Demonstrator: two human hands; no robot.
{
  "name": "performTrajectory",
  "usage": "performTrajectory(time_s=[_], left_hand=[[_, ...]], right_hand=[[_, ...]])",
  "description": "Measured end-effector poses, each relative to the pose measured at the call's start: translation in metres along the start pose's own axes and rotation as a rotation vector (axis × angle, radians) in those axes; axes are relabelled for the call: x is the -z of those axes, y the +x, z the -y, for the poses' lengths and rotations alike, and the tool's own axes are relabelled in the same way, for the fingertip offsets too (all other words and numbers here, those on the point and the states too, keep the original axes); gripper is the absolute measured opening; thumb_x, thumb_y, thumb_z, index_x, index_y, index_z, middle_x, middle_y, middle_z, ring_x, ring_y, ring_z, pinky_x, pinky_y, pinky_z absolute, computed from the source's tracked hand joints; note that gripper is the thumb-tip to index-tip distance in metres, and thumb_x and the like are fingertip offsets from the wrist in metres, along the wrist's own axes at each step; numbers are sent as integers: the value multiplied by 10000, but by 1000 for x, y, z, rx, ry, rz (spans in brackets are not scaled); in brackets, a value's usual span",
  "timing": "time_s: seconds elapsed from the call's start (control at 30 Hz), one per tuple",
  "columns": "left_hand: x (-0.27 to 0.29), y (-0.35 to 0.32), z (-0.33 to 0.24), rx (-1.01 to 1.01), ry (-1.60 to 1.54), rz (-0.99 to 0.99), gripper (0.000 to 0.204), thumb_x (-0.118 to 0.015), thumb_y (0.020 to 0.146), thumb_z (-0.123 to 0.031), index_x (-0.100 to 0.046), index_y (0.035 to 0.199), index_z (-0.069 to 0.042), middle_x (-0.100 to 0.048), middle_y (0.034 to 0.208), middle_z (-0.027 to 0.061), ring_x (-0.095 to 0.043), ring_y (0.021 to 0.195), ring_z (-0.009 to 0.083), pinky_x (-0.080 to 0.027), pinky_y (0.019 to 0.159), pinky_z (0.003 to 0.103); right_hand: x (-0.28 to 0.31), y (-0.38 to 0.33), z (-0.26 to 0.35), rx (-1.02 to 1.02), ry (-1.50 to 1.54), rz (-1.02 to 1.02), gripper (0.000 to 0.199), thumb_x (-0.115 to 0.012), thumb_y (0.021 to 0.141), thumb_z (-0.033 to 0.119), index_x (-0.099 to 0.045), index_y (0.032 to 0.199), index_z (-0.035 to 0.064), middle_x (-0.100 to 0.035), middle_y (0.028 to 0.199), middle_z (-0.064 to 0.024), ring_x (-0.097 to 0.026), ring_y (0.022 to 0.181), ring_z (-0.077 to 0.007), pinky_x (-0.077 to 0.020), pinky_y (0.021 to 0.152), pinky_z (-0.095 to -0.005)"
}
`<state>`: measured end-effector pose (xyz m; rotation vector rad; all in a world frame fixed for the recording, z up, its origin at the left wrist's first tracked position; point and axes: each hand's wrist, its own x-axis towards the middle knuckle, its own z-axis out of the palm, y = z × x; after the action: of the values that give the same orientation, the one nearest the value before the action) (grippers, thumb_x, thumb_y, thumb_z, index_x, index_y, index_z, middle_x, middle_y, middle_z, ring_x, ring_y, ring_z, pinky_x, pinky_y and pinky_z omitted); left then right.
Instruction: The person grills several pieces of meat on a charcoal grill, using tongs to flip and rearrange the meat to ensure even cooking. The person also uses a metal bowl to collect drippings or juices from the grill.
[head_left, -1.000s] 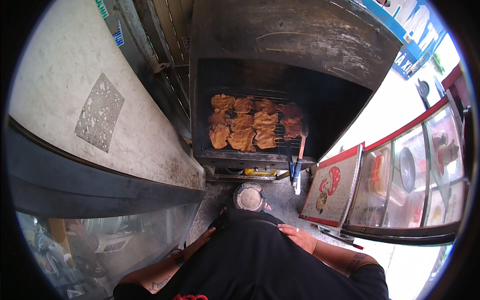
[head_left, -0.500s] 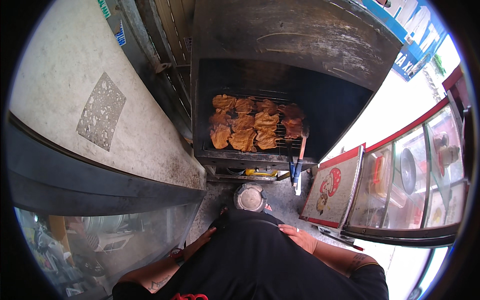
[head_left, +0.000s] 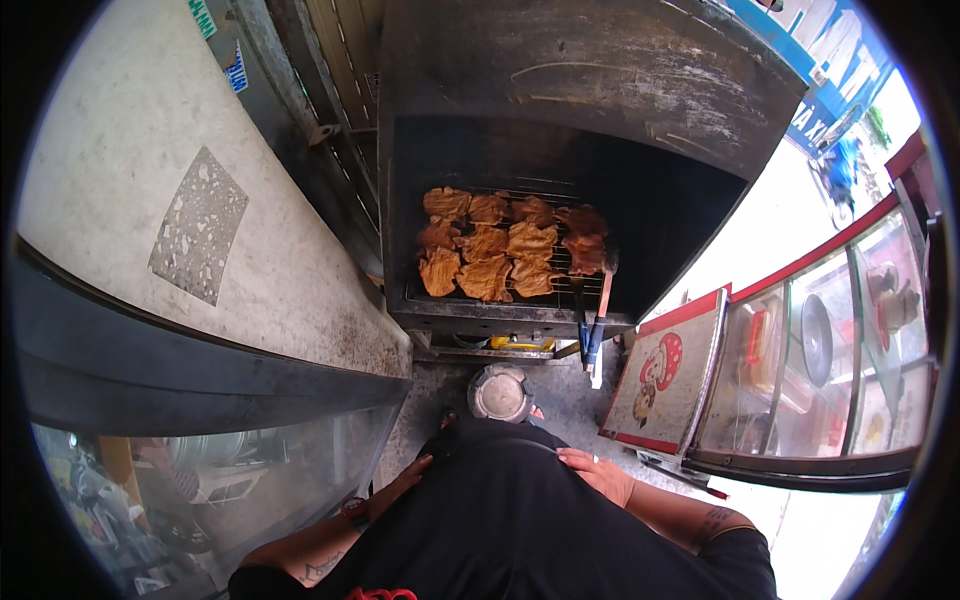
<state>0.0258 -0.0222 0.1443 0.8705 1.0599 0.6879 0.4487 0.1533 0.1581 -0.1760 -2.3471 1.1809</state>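
My left hand rests against the left side of my black shirt, its fingers partly hidden. On the other side, my right hand lies flat on the shirt, fingers stretched out, a ring on one of them. Neither hand holds anything. Ahead of me, several browned slices of meat lie in rows on a wire grill rack inside a dark metal grill. A darker red piece is at the rack's right end. Two long handles with blue ends stick out over the front edge.
A round, worn metal lid or stool top stands between me and the grill. A pale counter with a glass-fronted case runs along the left. At right are a red-edged panel and a glass display case.
A blurred blue shape, seemingly a rider on a two-wheeler, has come into the street at the upper right. My hands and the meat stay where they were.
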Motion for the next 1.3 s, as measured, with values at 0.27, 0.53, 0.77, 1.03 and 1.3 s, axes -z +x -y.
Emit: performTrajectory(time_s=[0.27,0.53,0.77,1.03,1.3], left_hand=[[-3,1,-4,-15,-65,0,627,-340,1146,-349,-161,1656,-33,-153,1727,100,-106,1599,212,-110,1280,361],[1,4,15,-27,-107,5,617,-347,1145,-338,-178,1651,-27,-142,1729,114,-102,1602,227,-106,1282,367],[17,7,62,-373,123,76,599,-369,1142,-314,-201,1650,-44,-163,1724,111,-119,1599,226,-108,1283,367],[-1,3,13,-4,-150,-11,604,-369,1142,-315,-189,1652,-46,-186,1714,106,-138,1591,214,-123,1282,367],[5,6,20,-156,95,9,617,-475,1104,-285,-239,1646,-110,-176,1712,169,-135,1597,321,-158,1279,429]], right_hand=[[0,-1,-2,-14,15,12,712,-669,940,288,-332,1536,94,-434,1514,-284,-494,1359,-530,-445,1101,-592],[3,2,-2,0,10,5,702,-672,935,277,-341,1528,98,-443,1506,-283,-500,1353,-533,-456,1090,-587],[5,5,-2,10,22,0,709,-674,932,278,-338,1530,99,-439,1508,-279,-499,1347,-541,-458,1087,-584],[5,6,-2,-2,15,11,707,-671,932,280,-342,1533,101,-436,1509,-275,-495,1352,-541,-459,1086,-587],[6,6,-1,-11,11,23,665,-644,954,239,-344,1529,92,-438,1505,-275,-508,1344,-537,-477,1071,-584]])
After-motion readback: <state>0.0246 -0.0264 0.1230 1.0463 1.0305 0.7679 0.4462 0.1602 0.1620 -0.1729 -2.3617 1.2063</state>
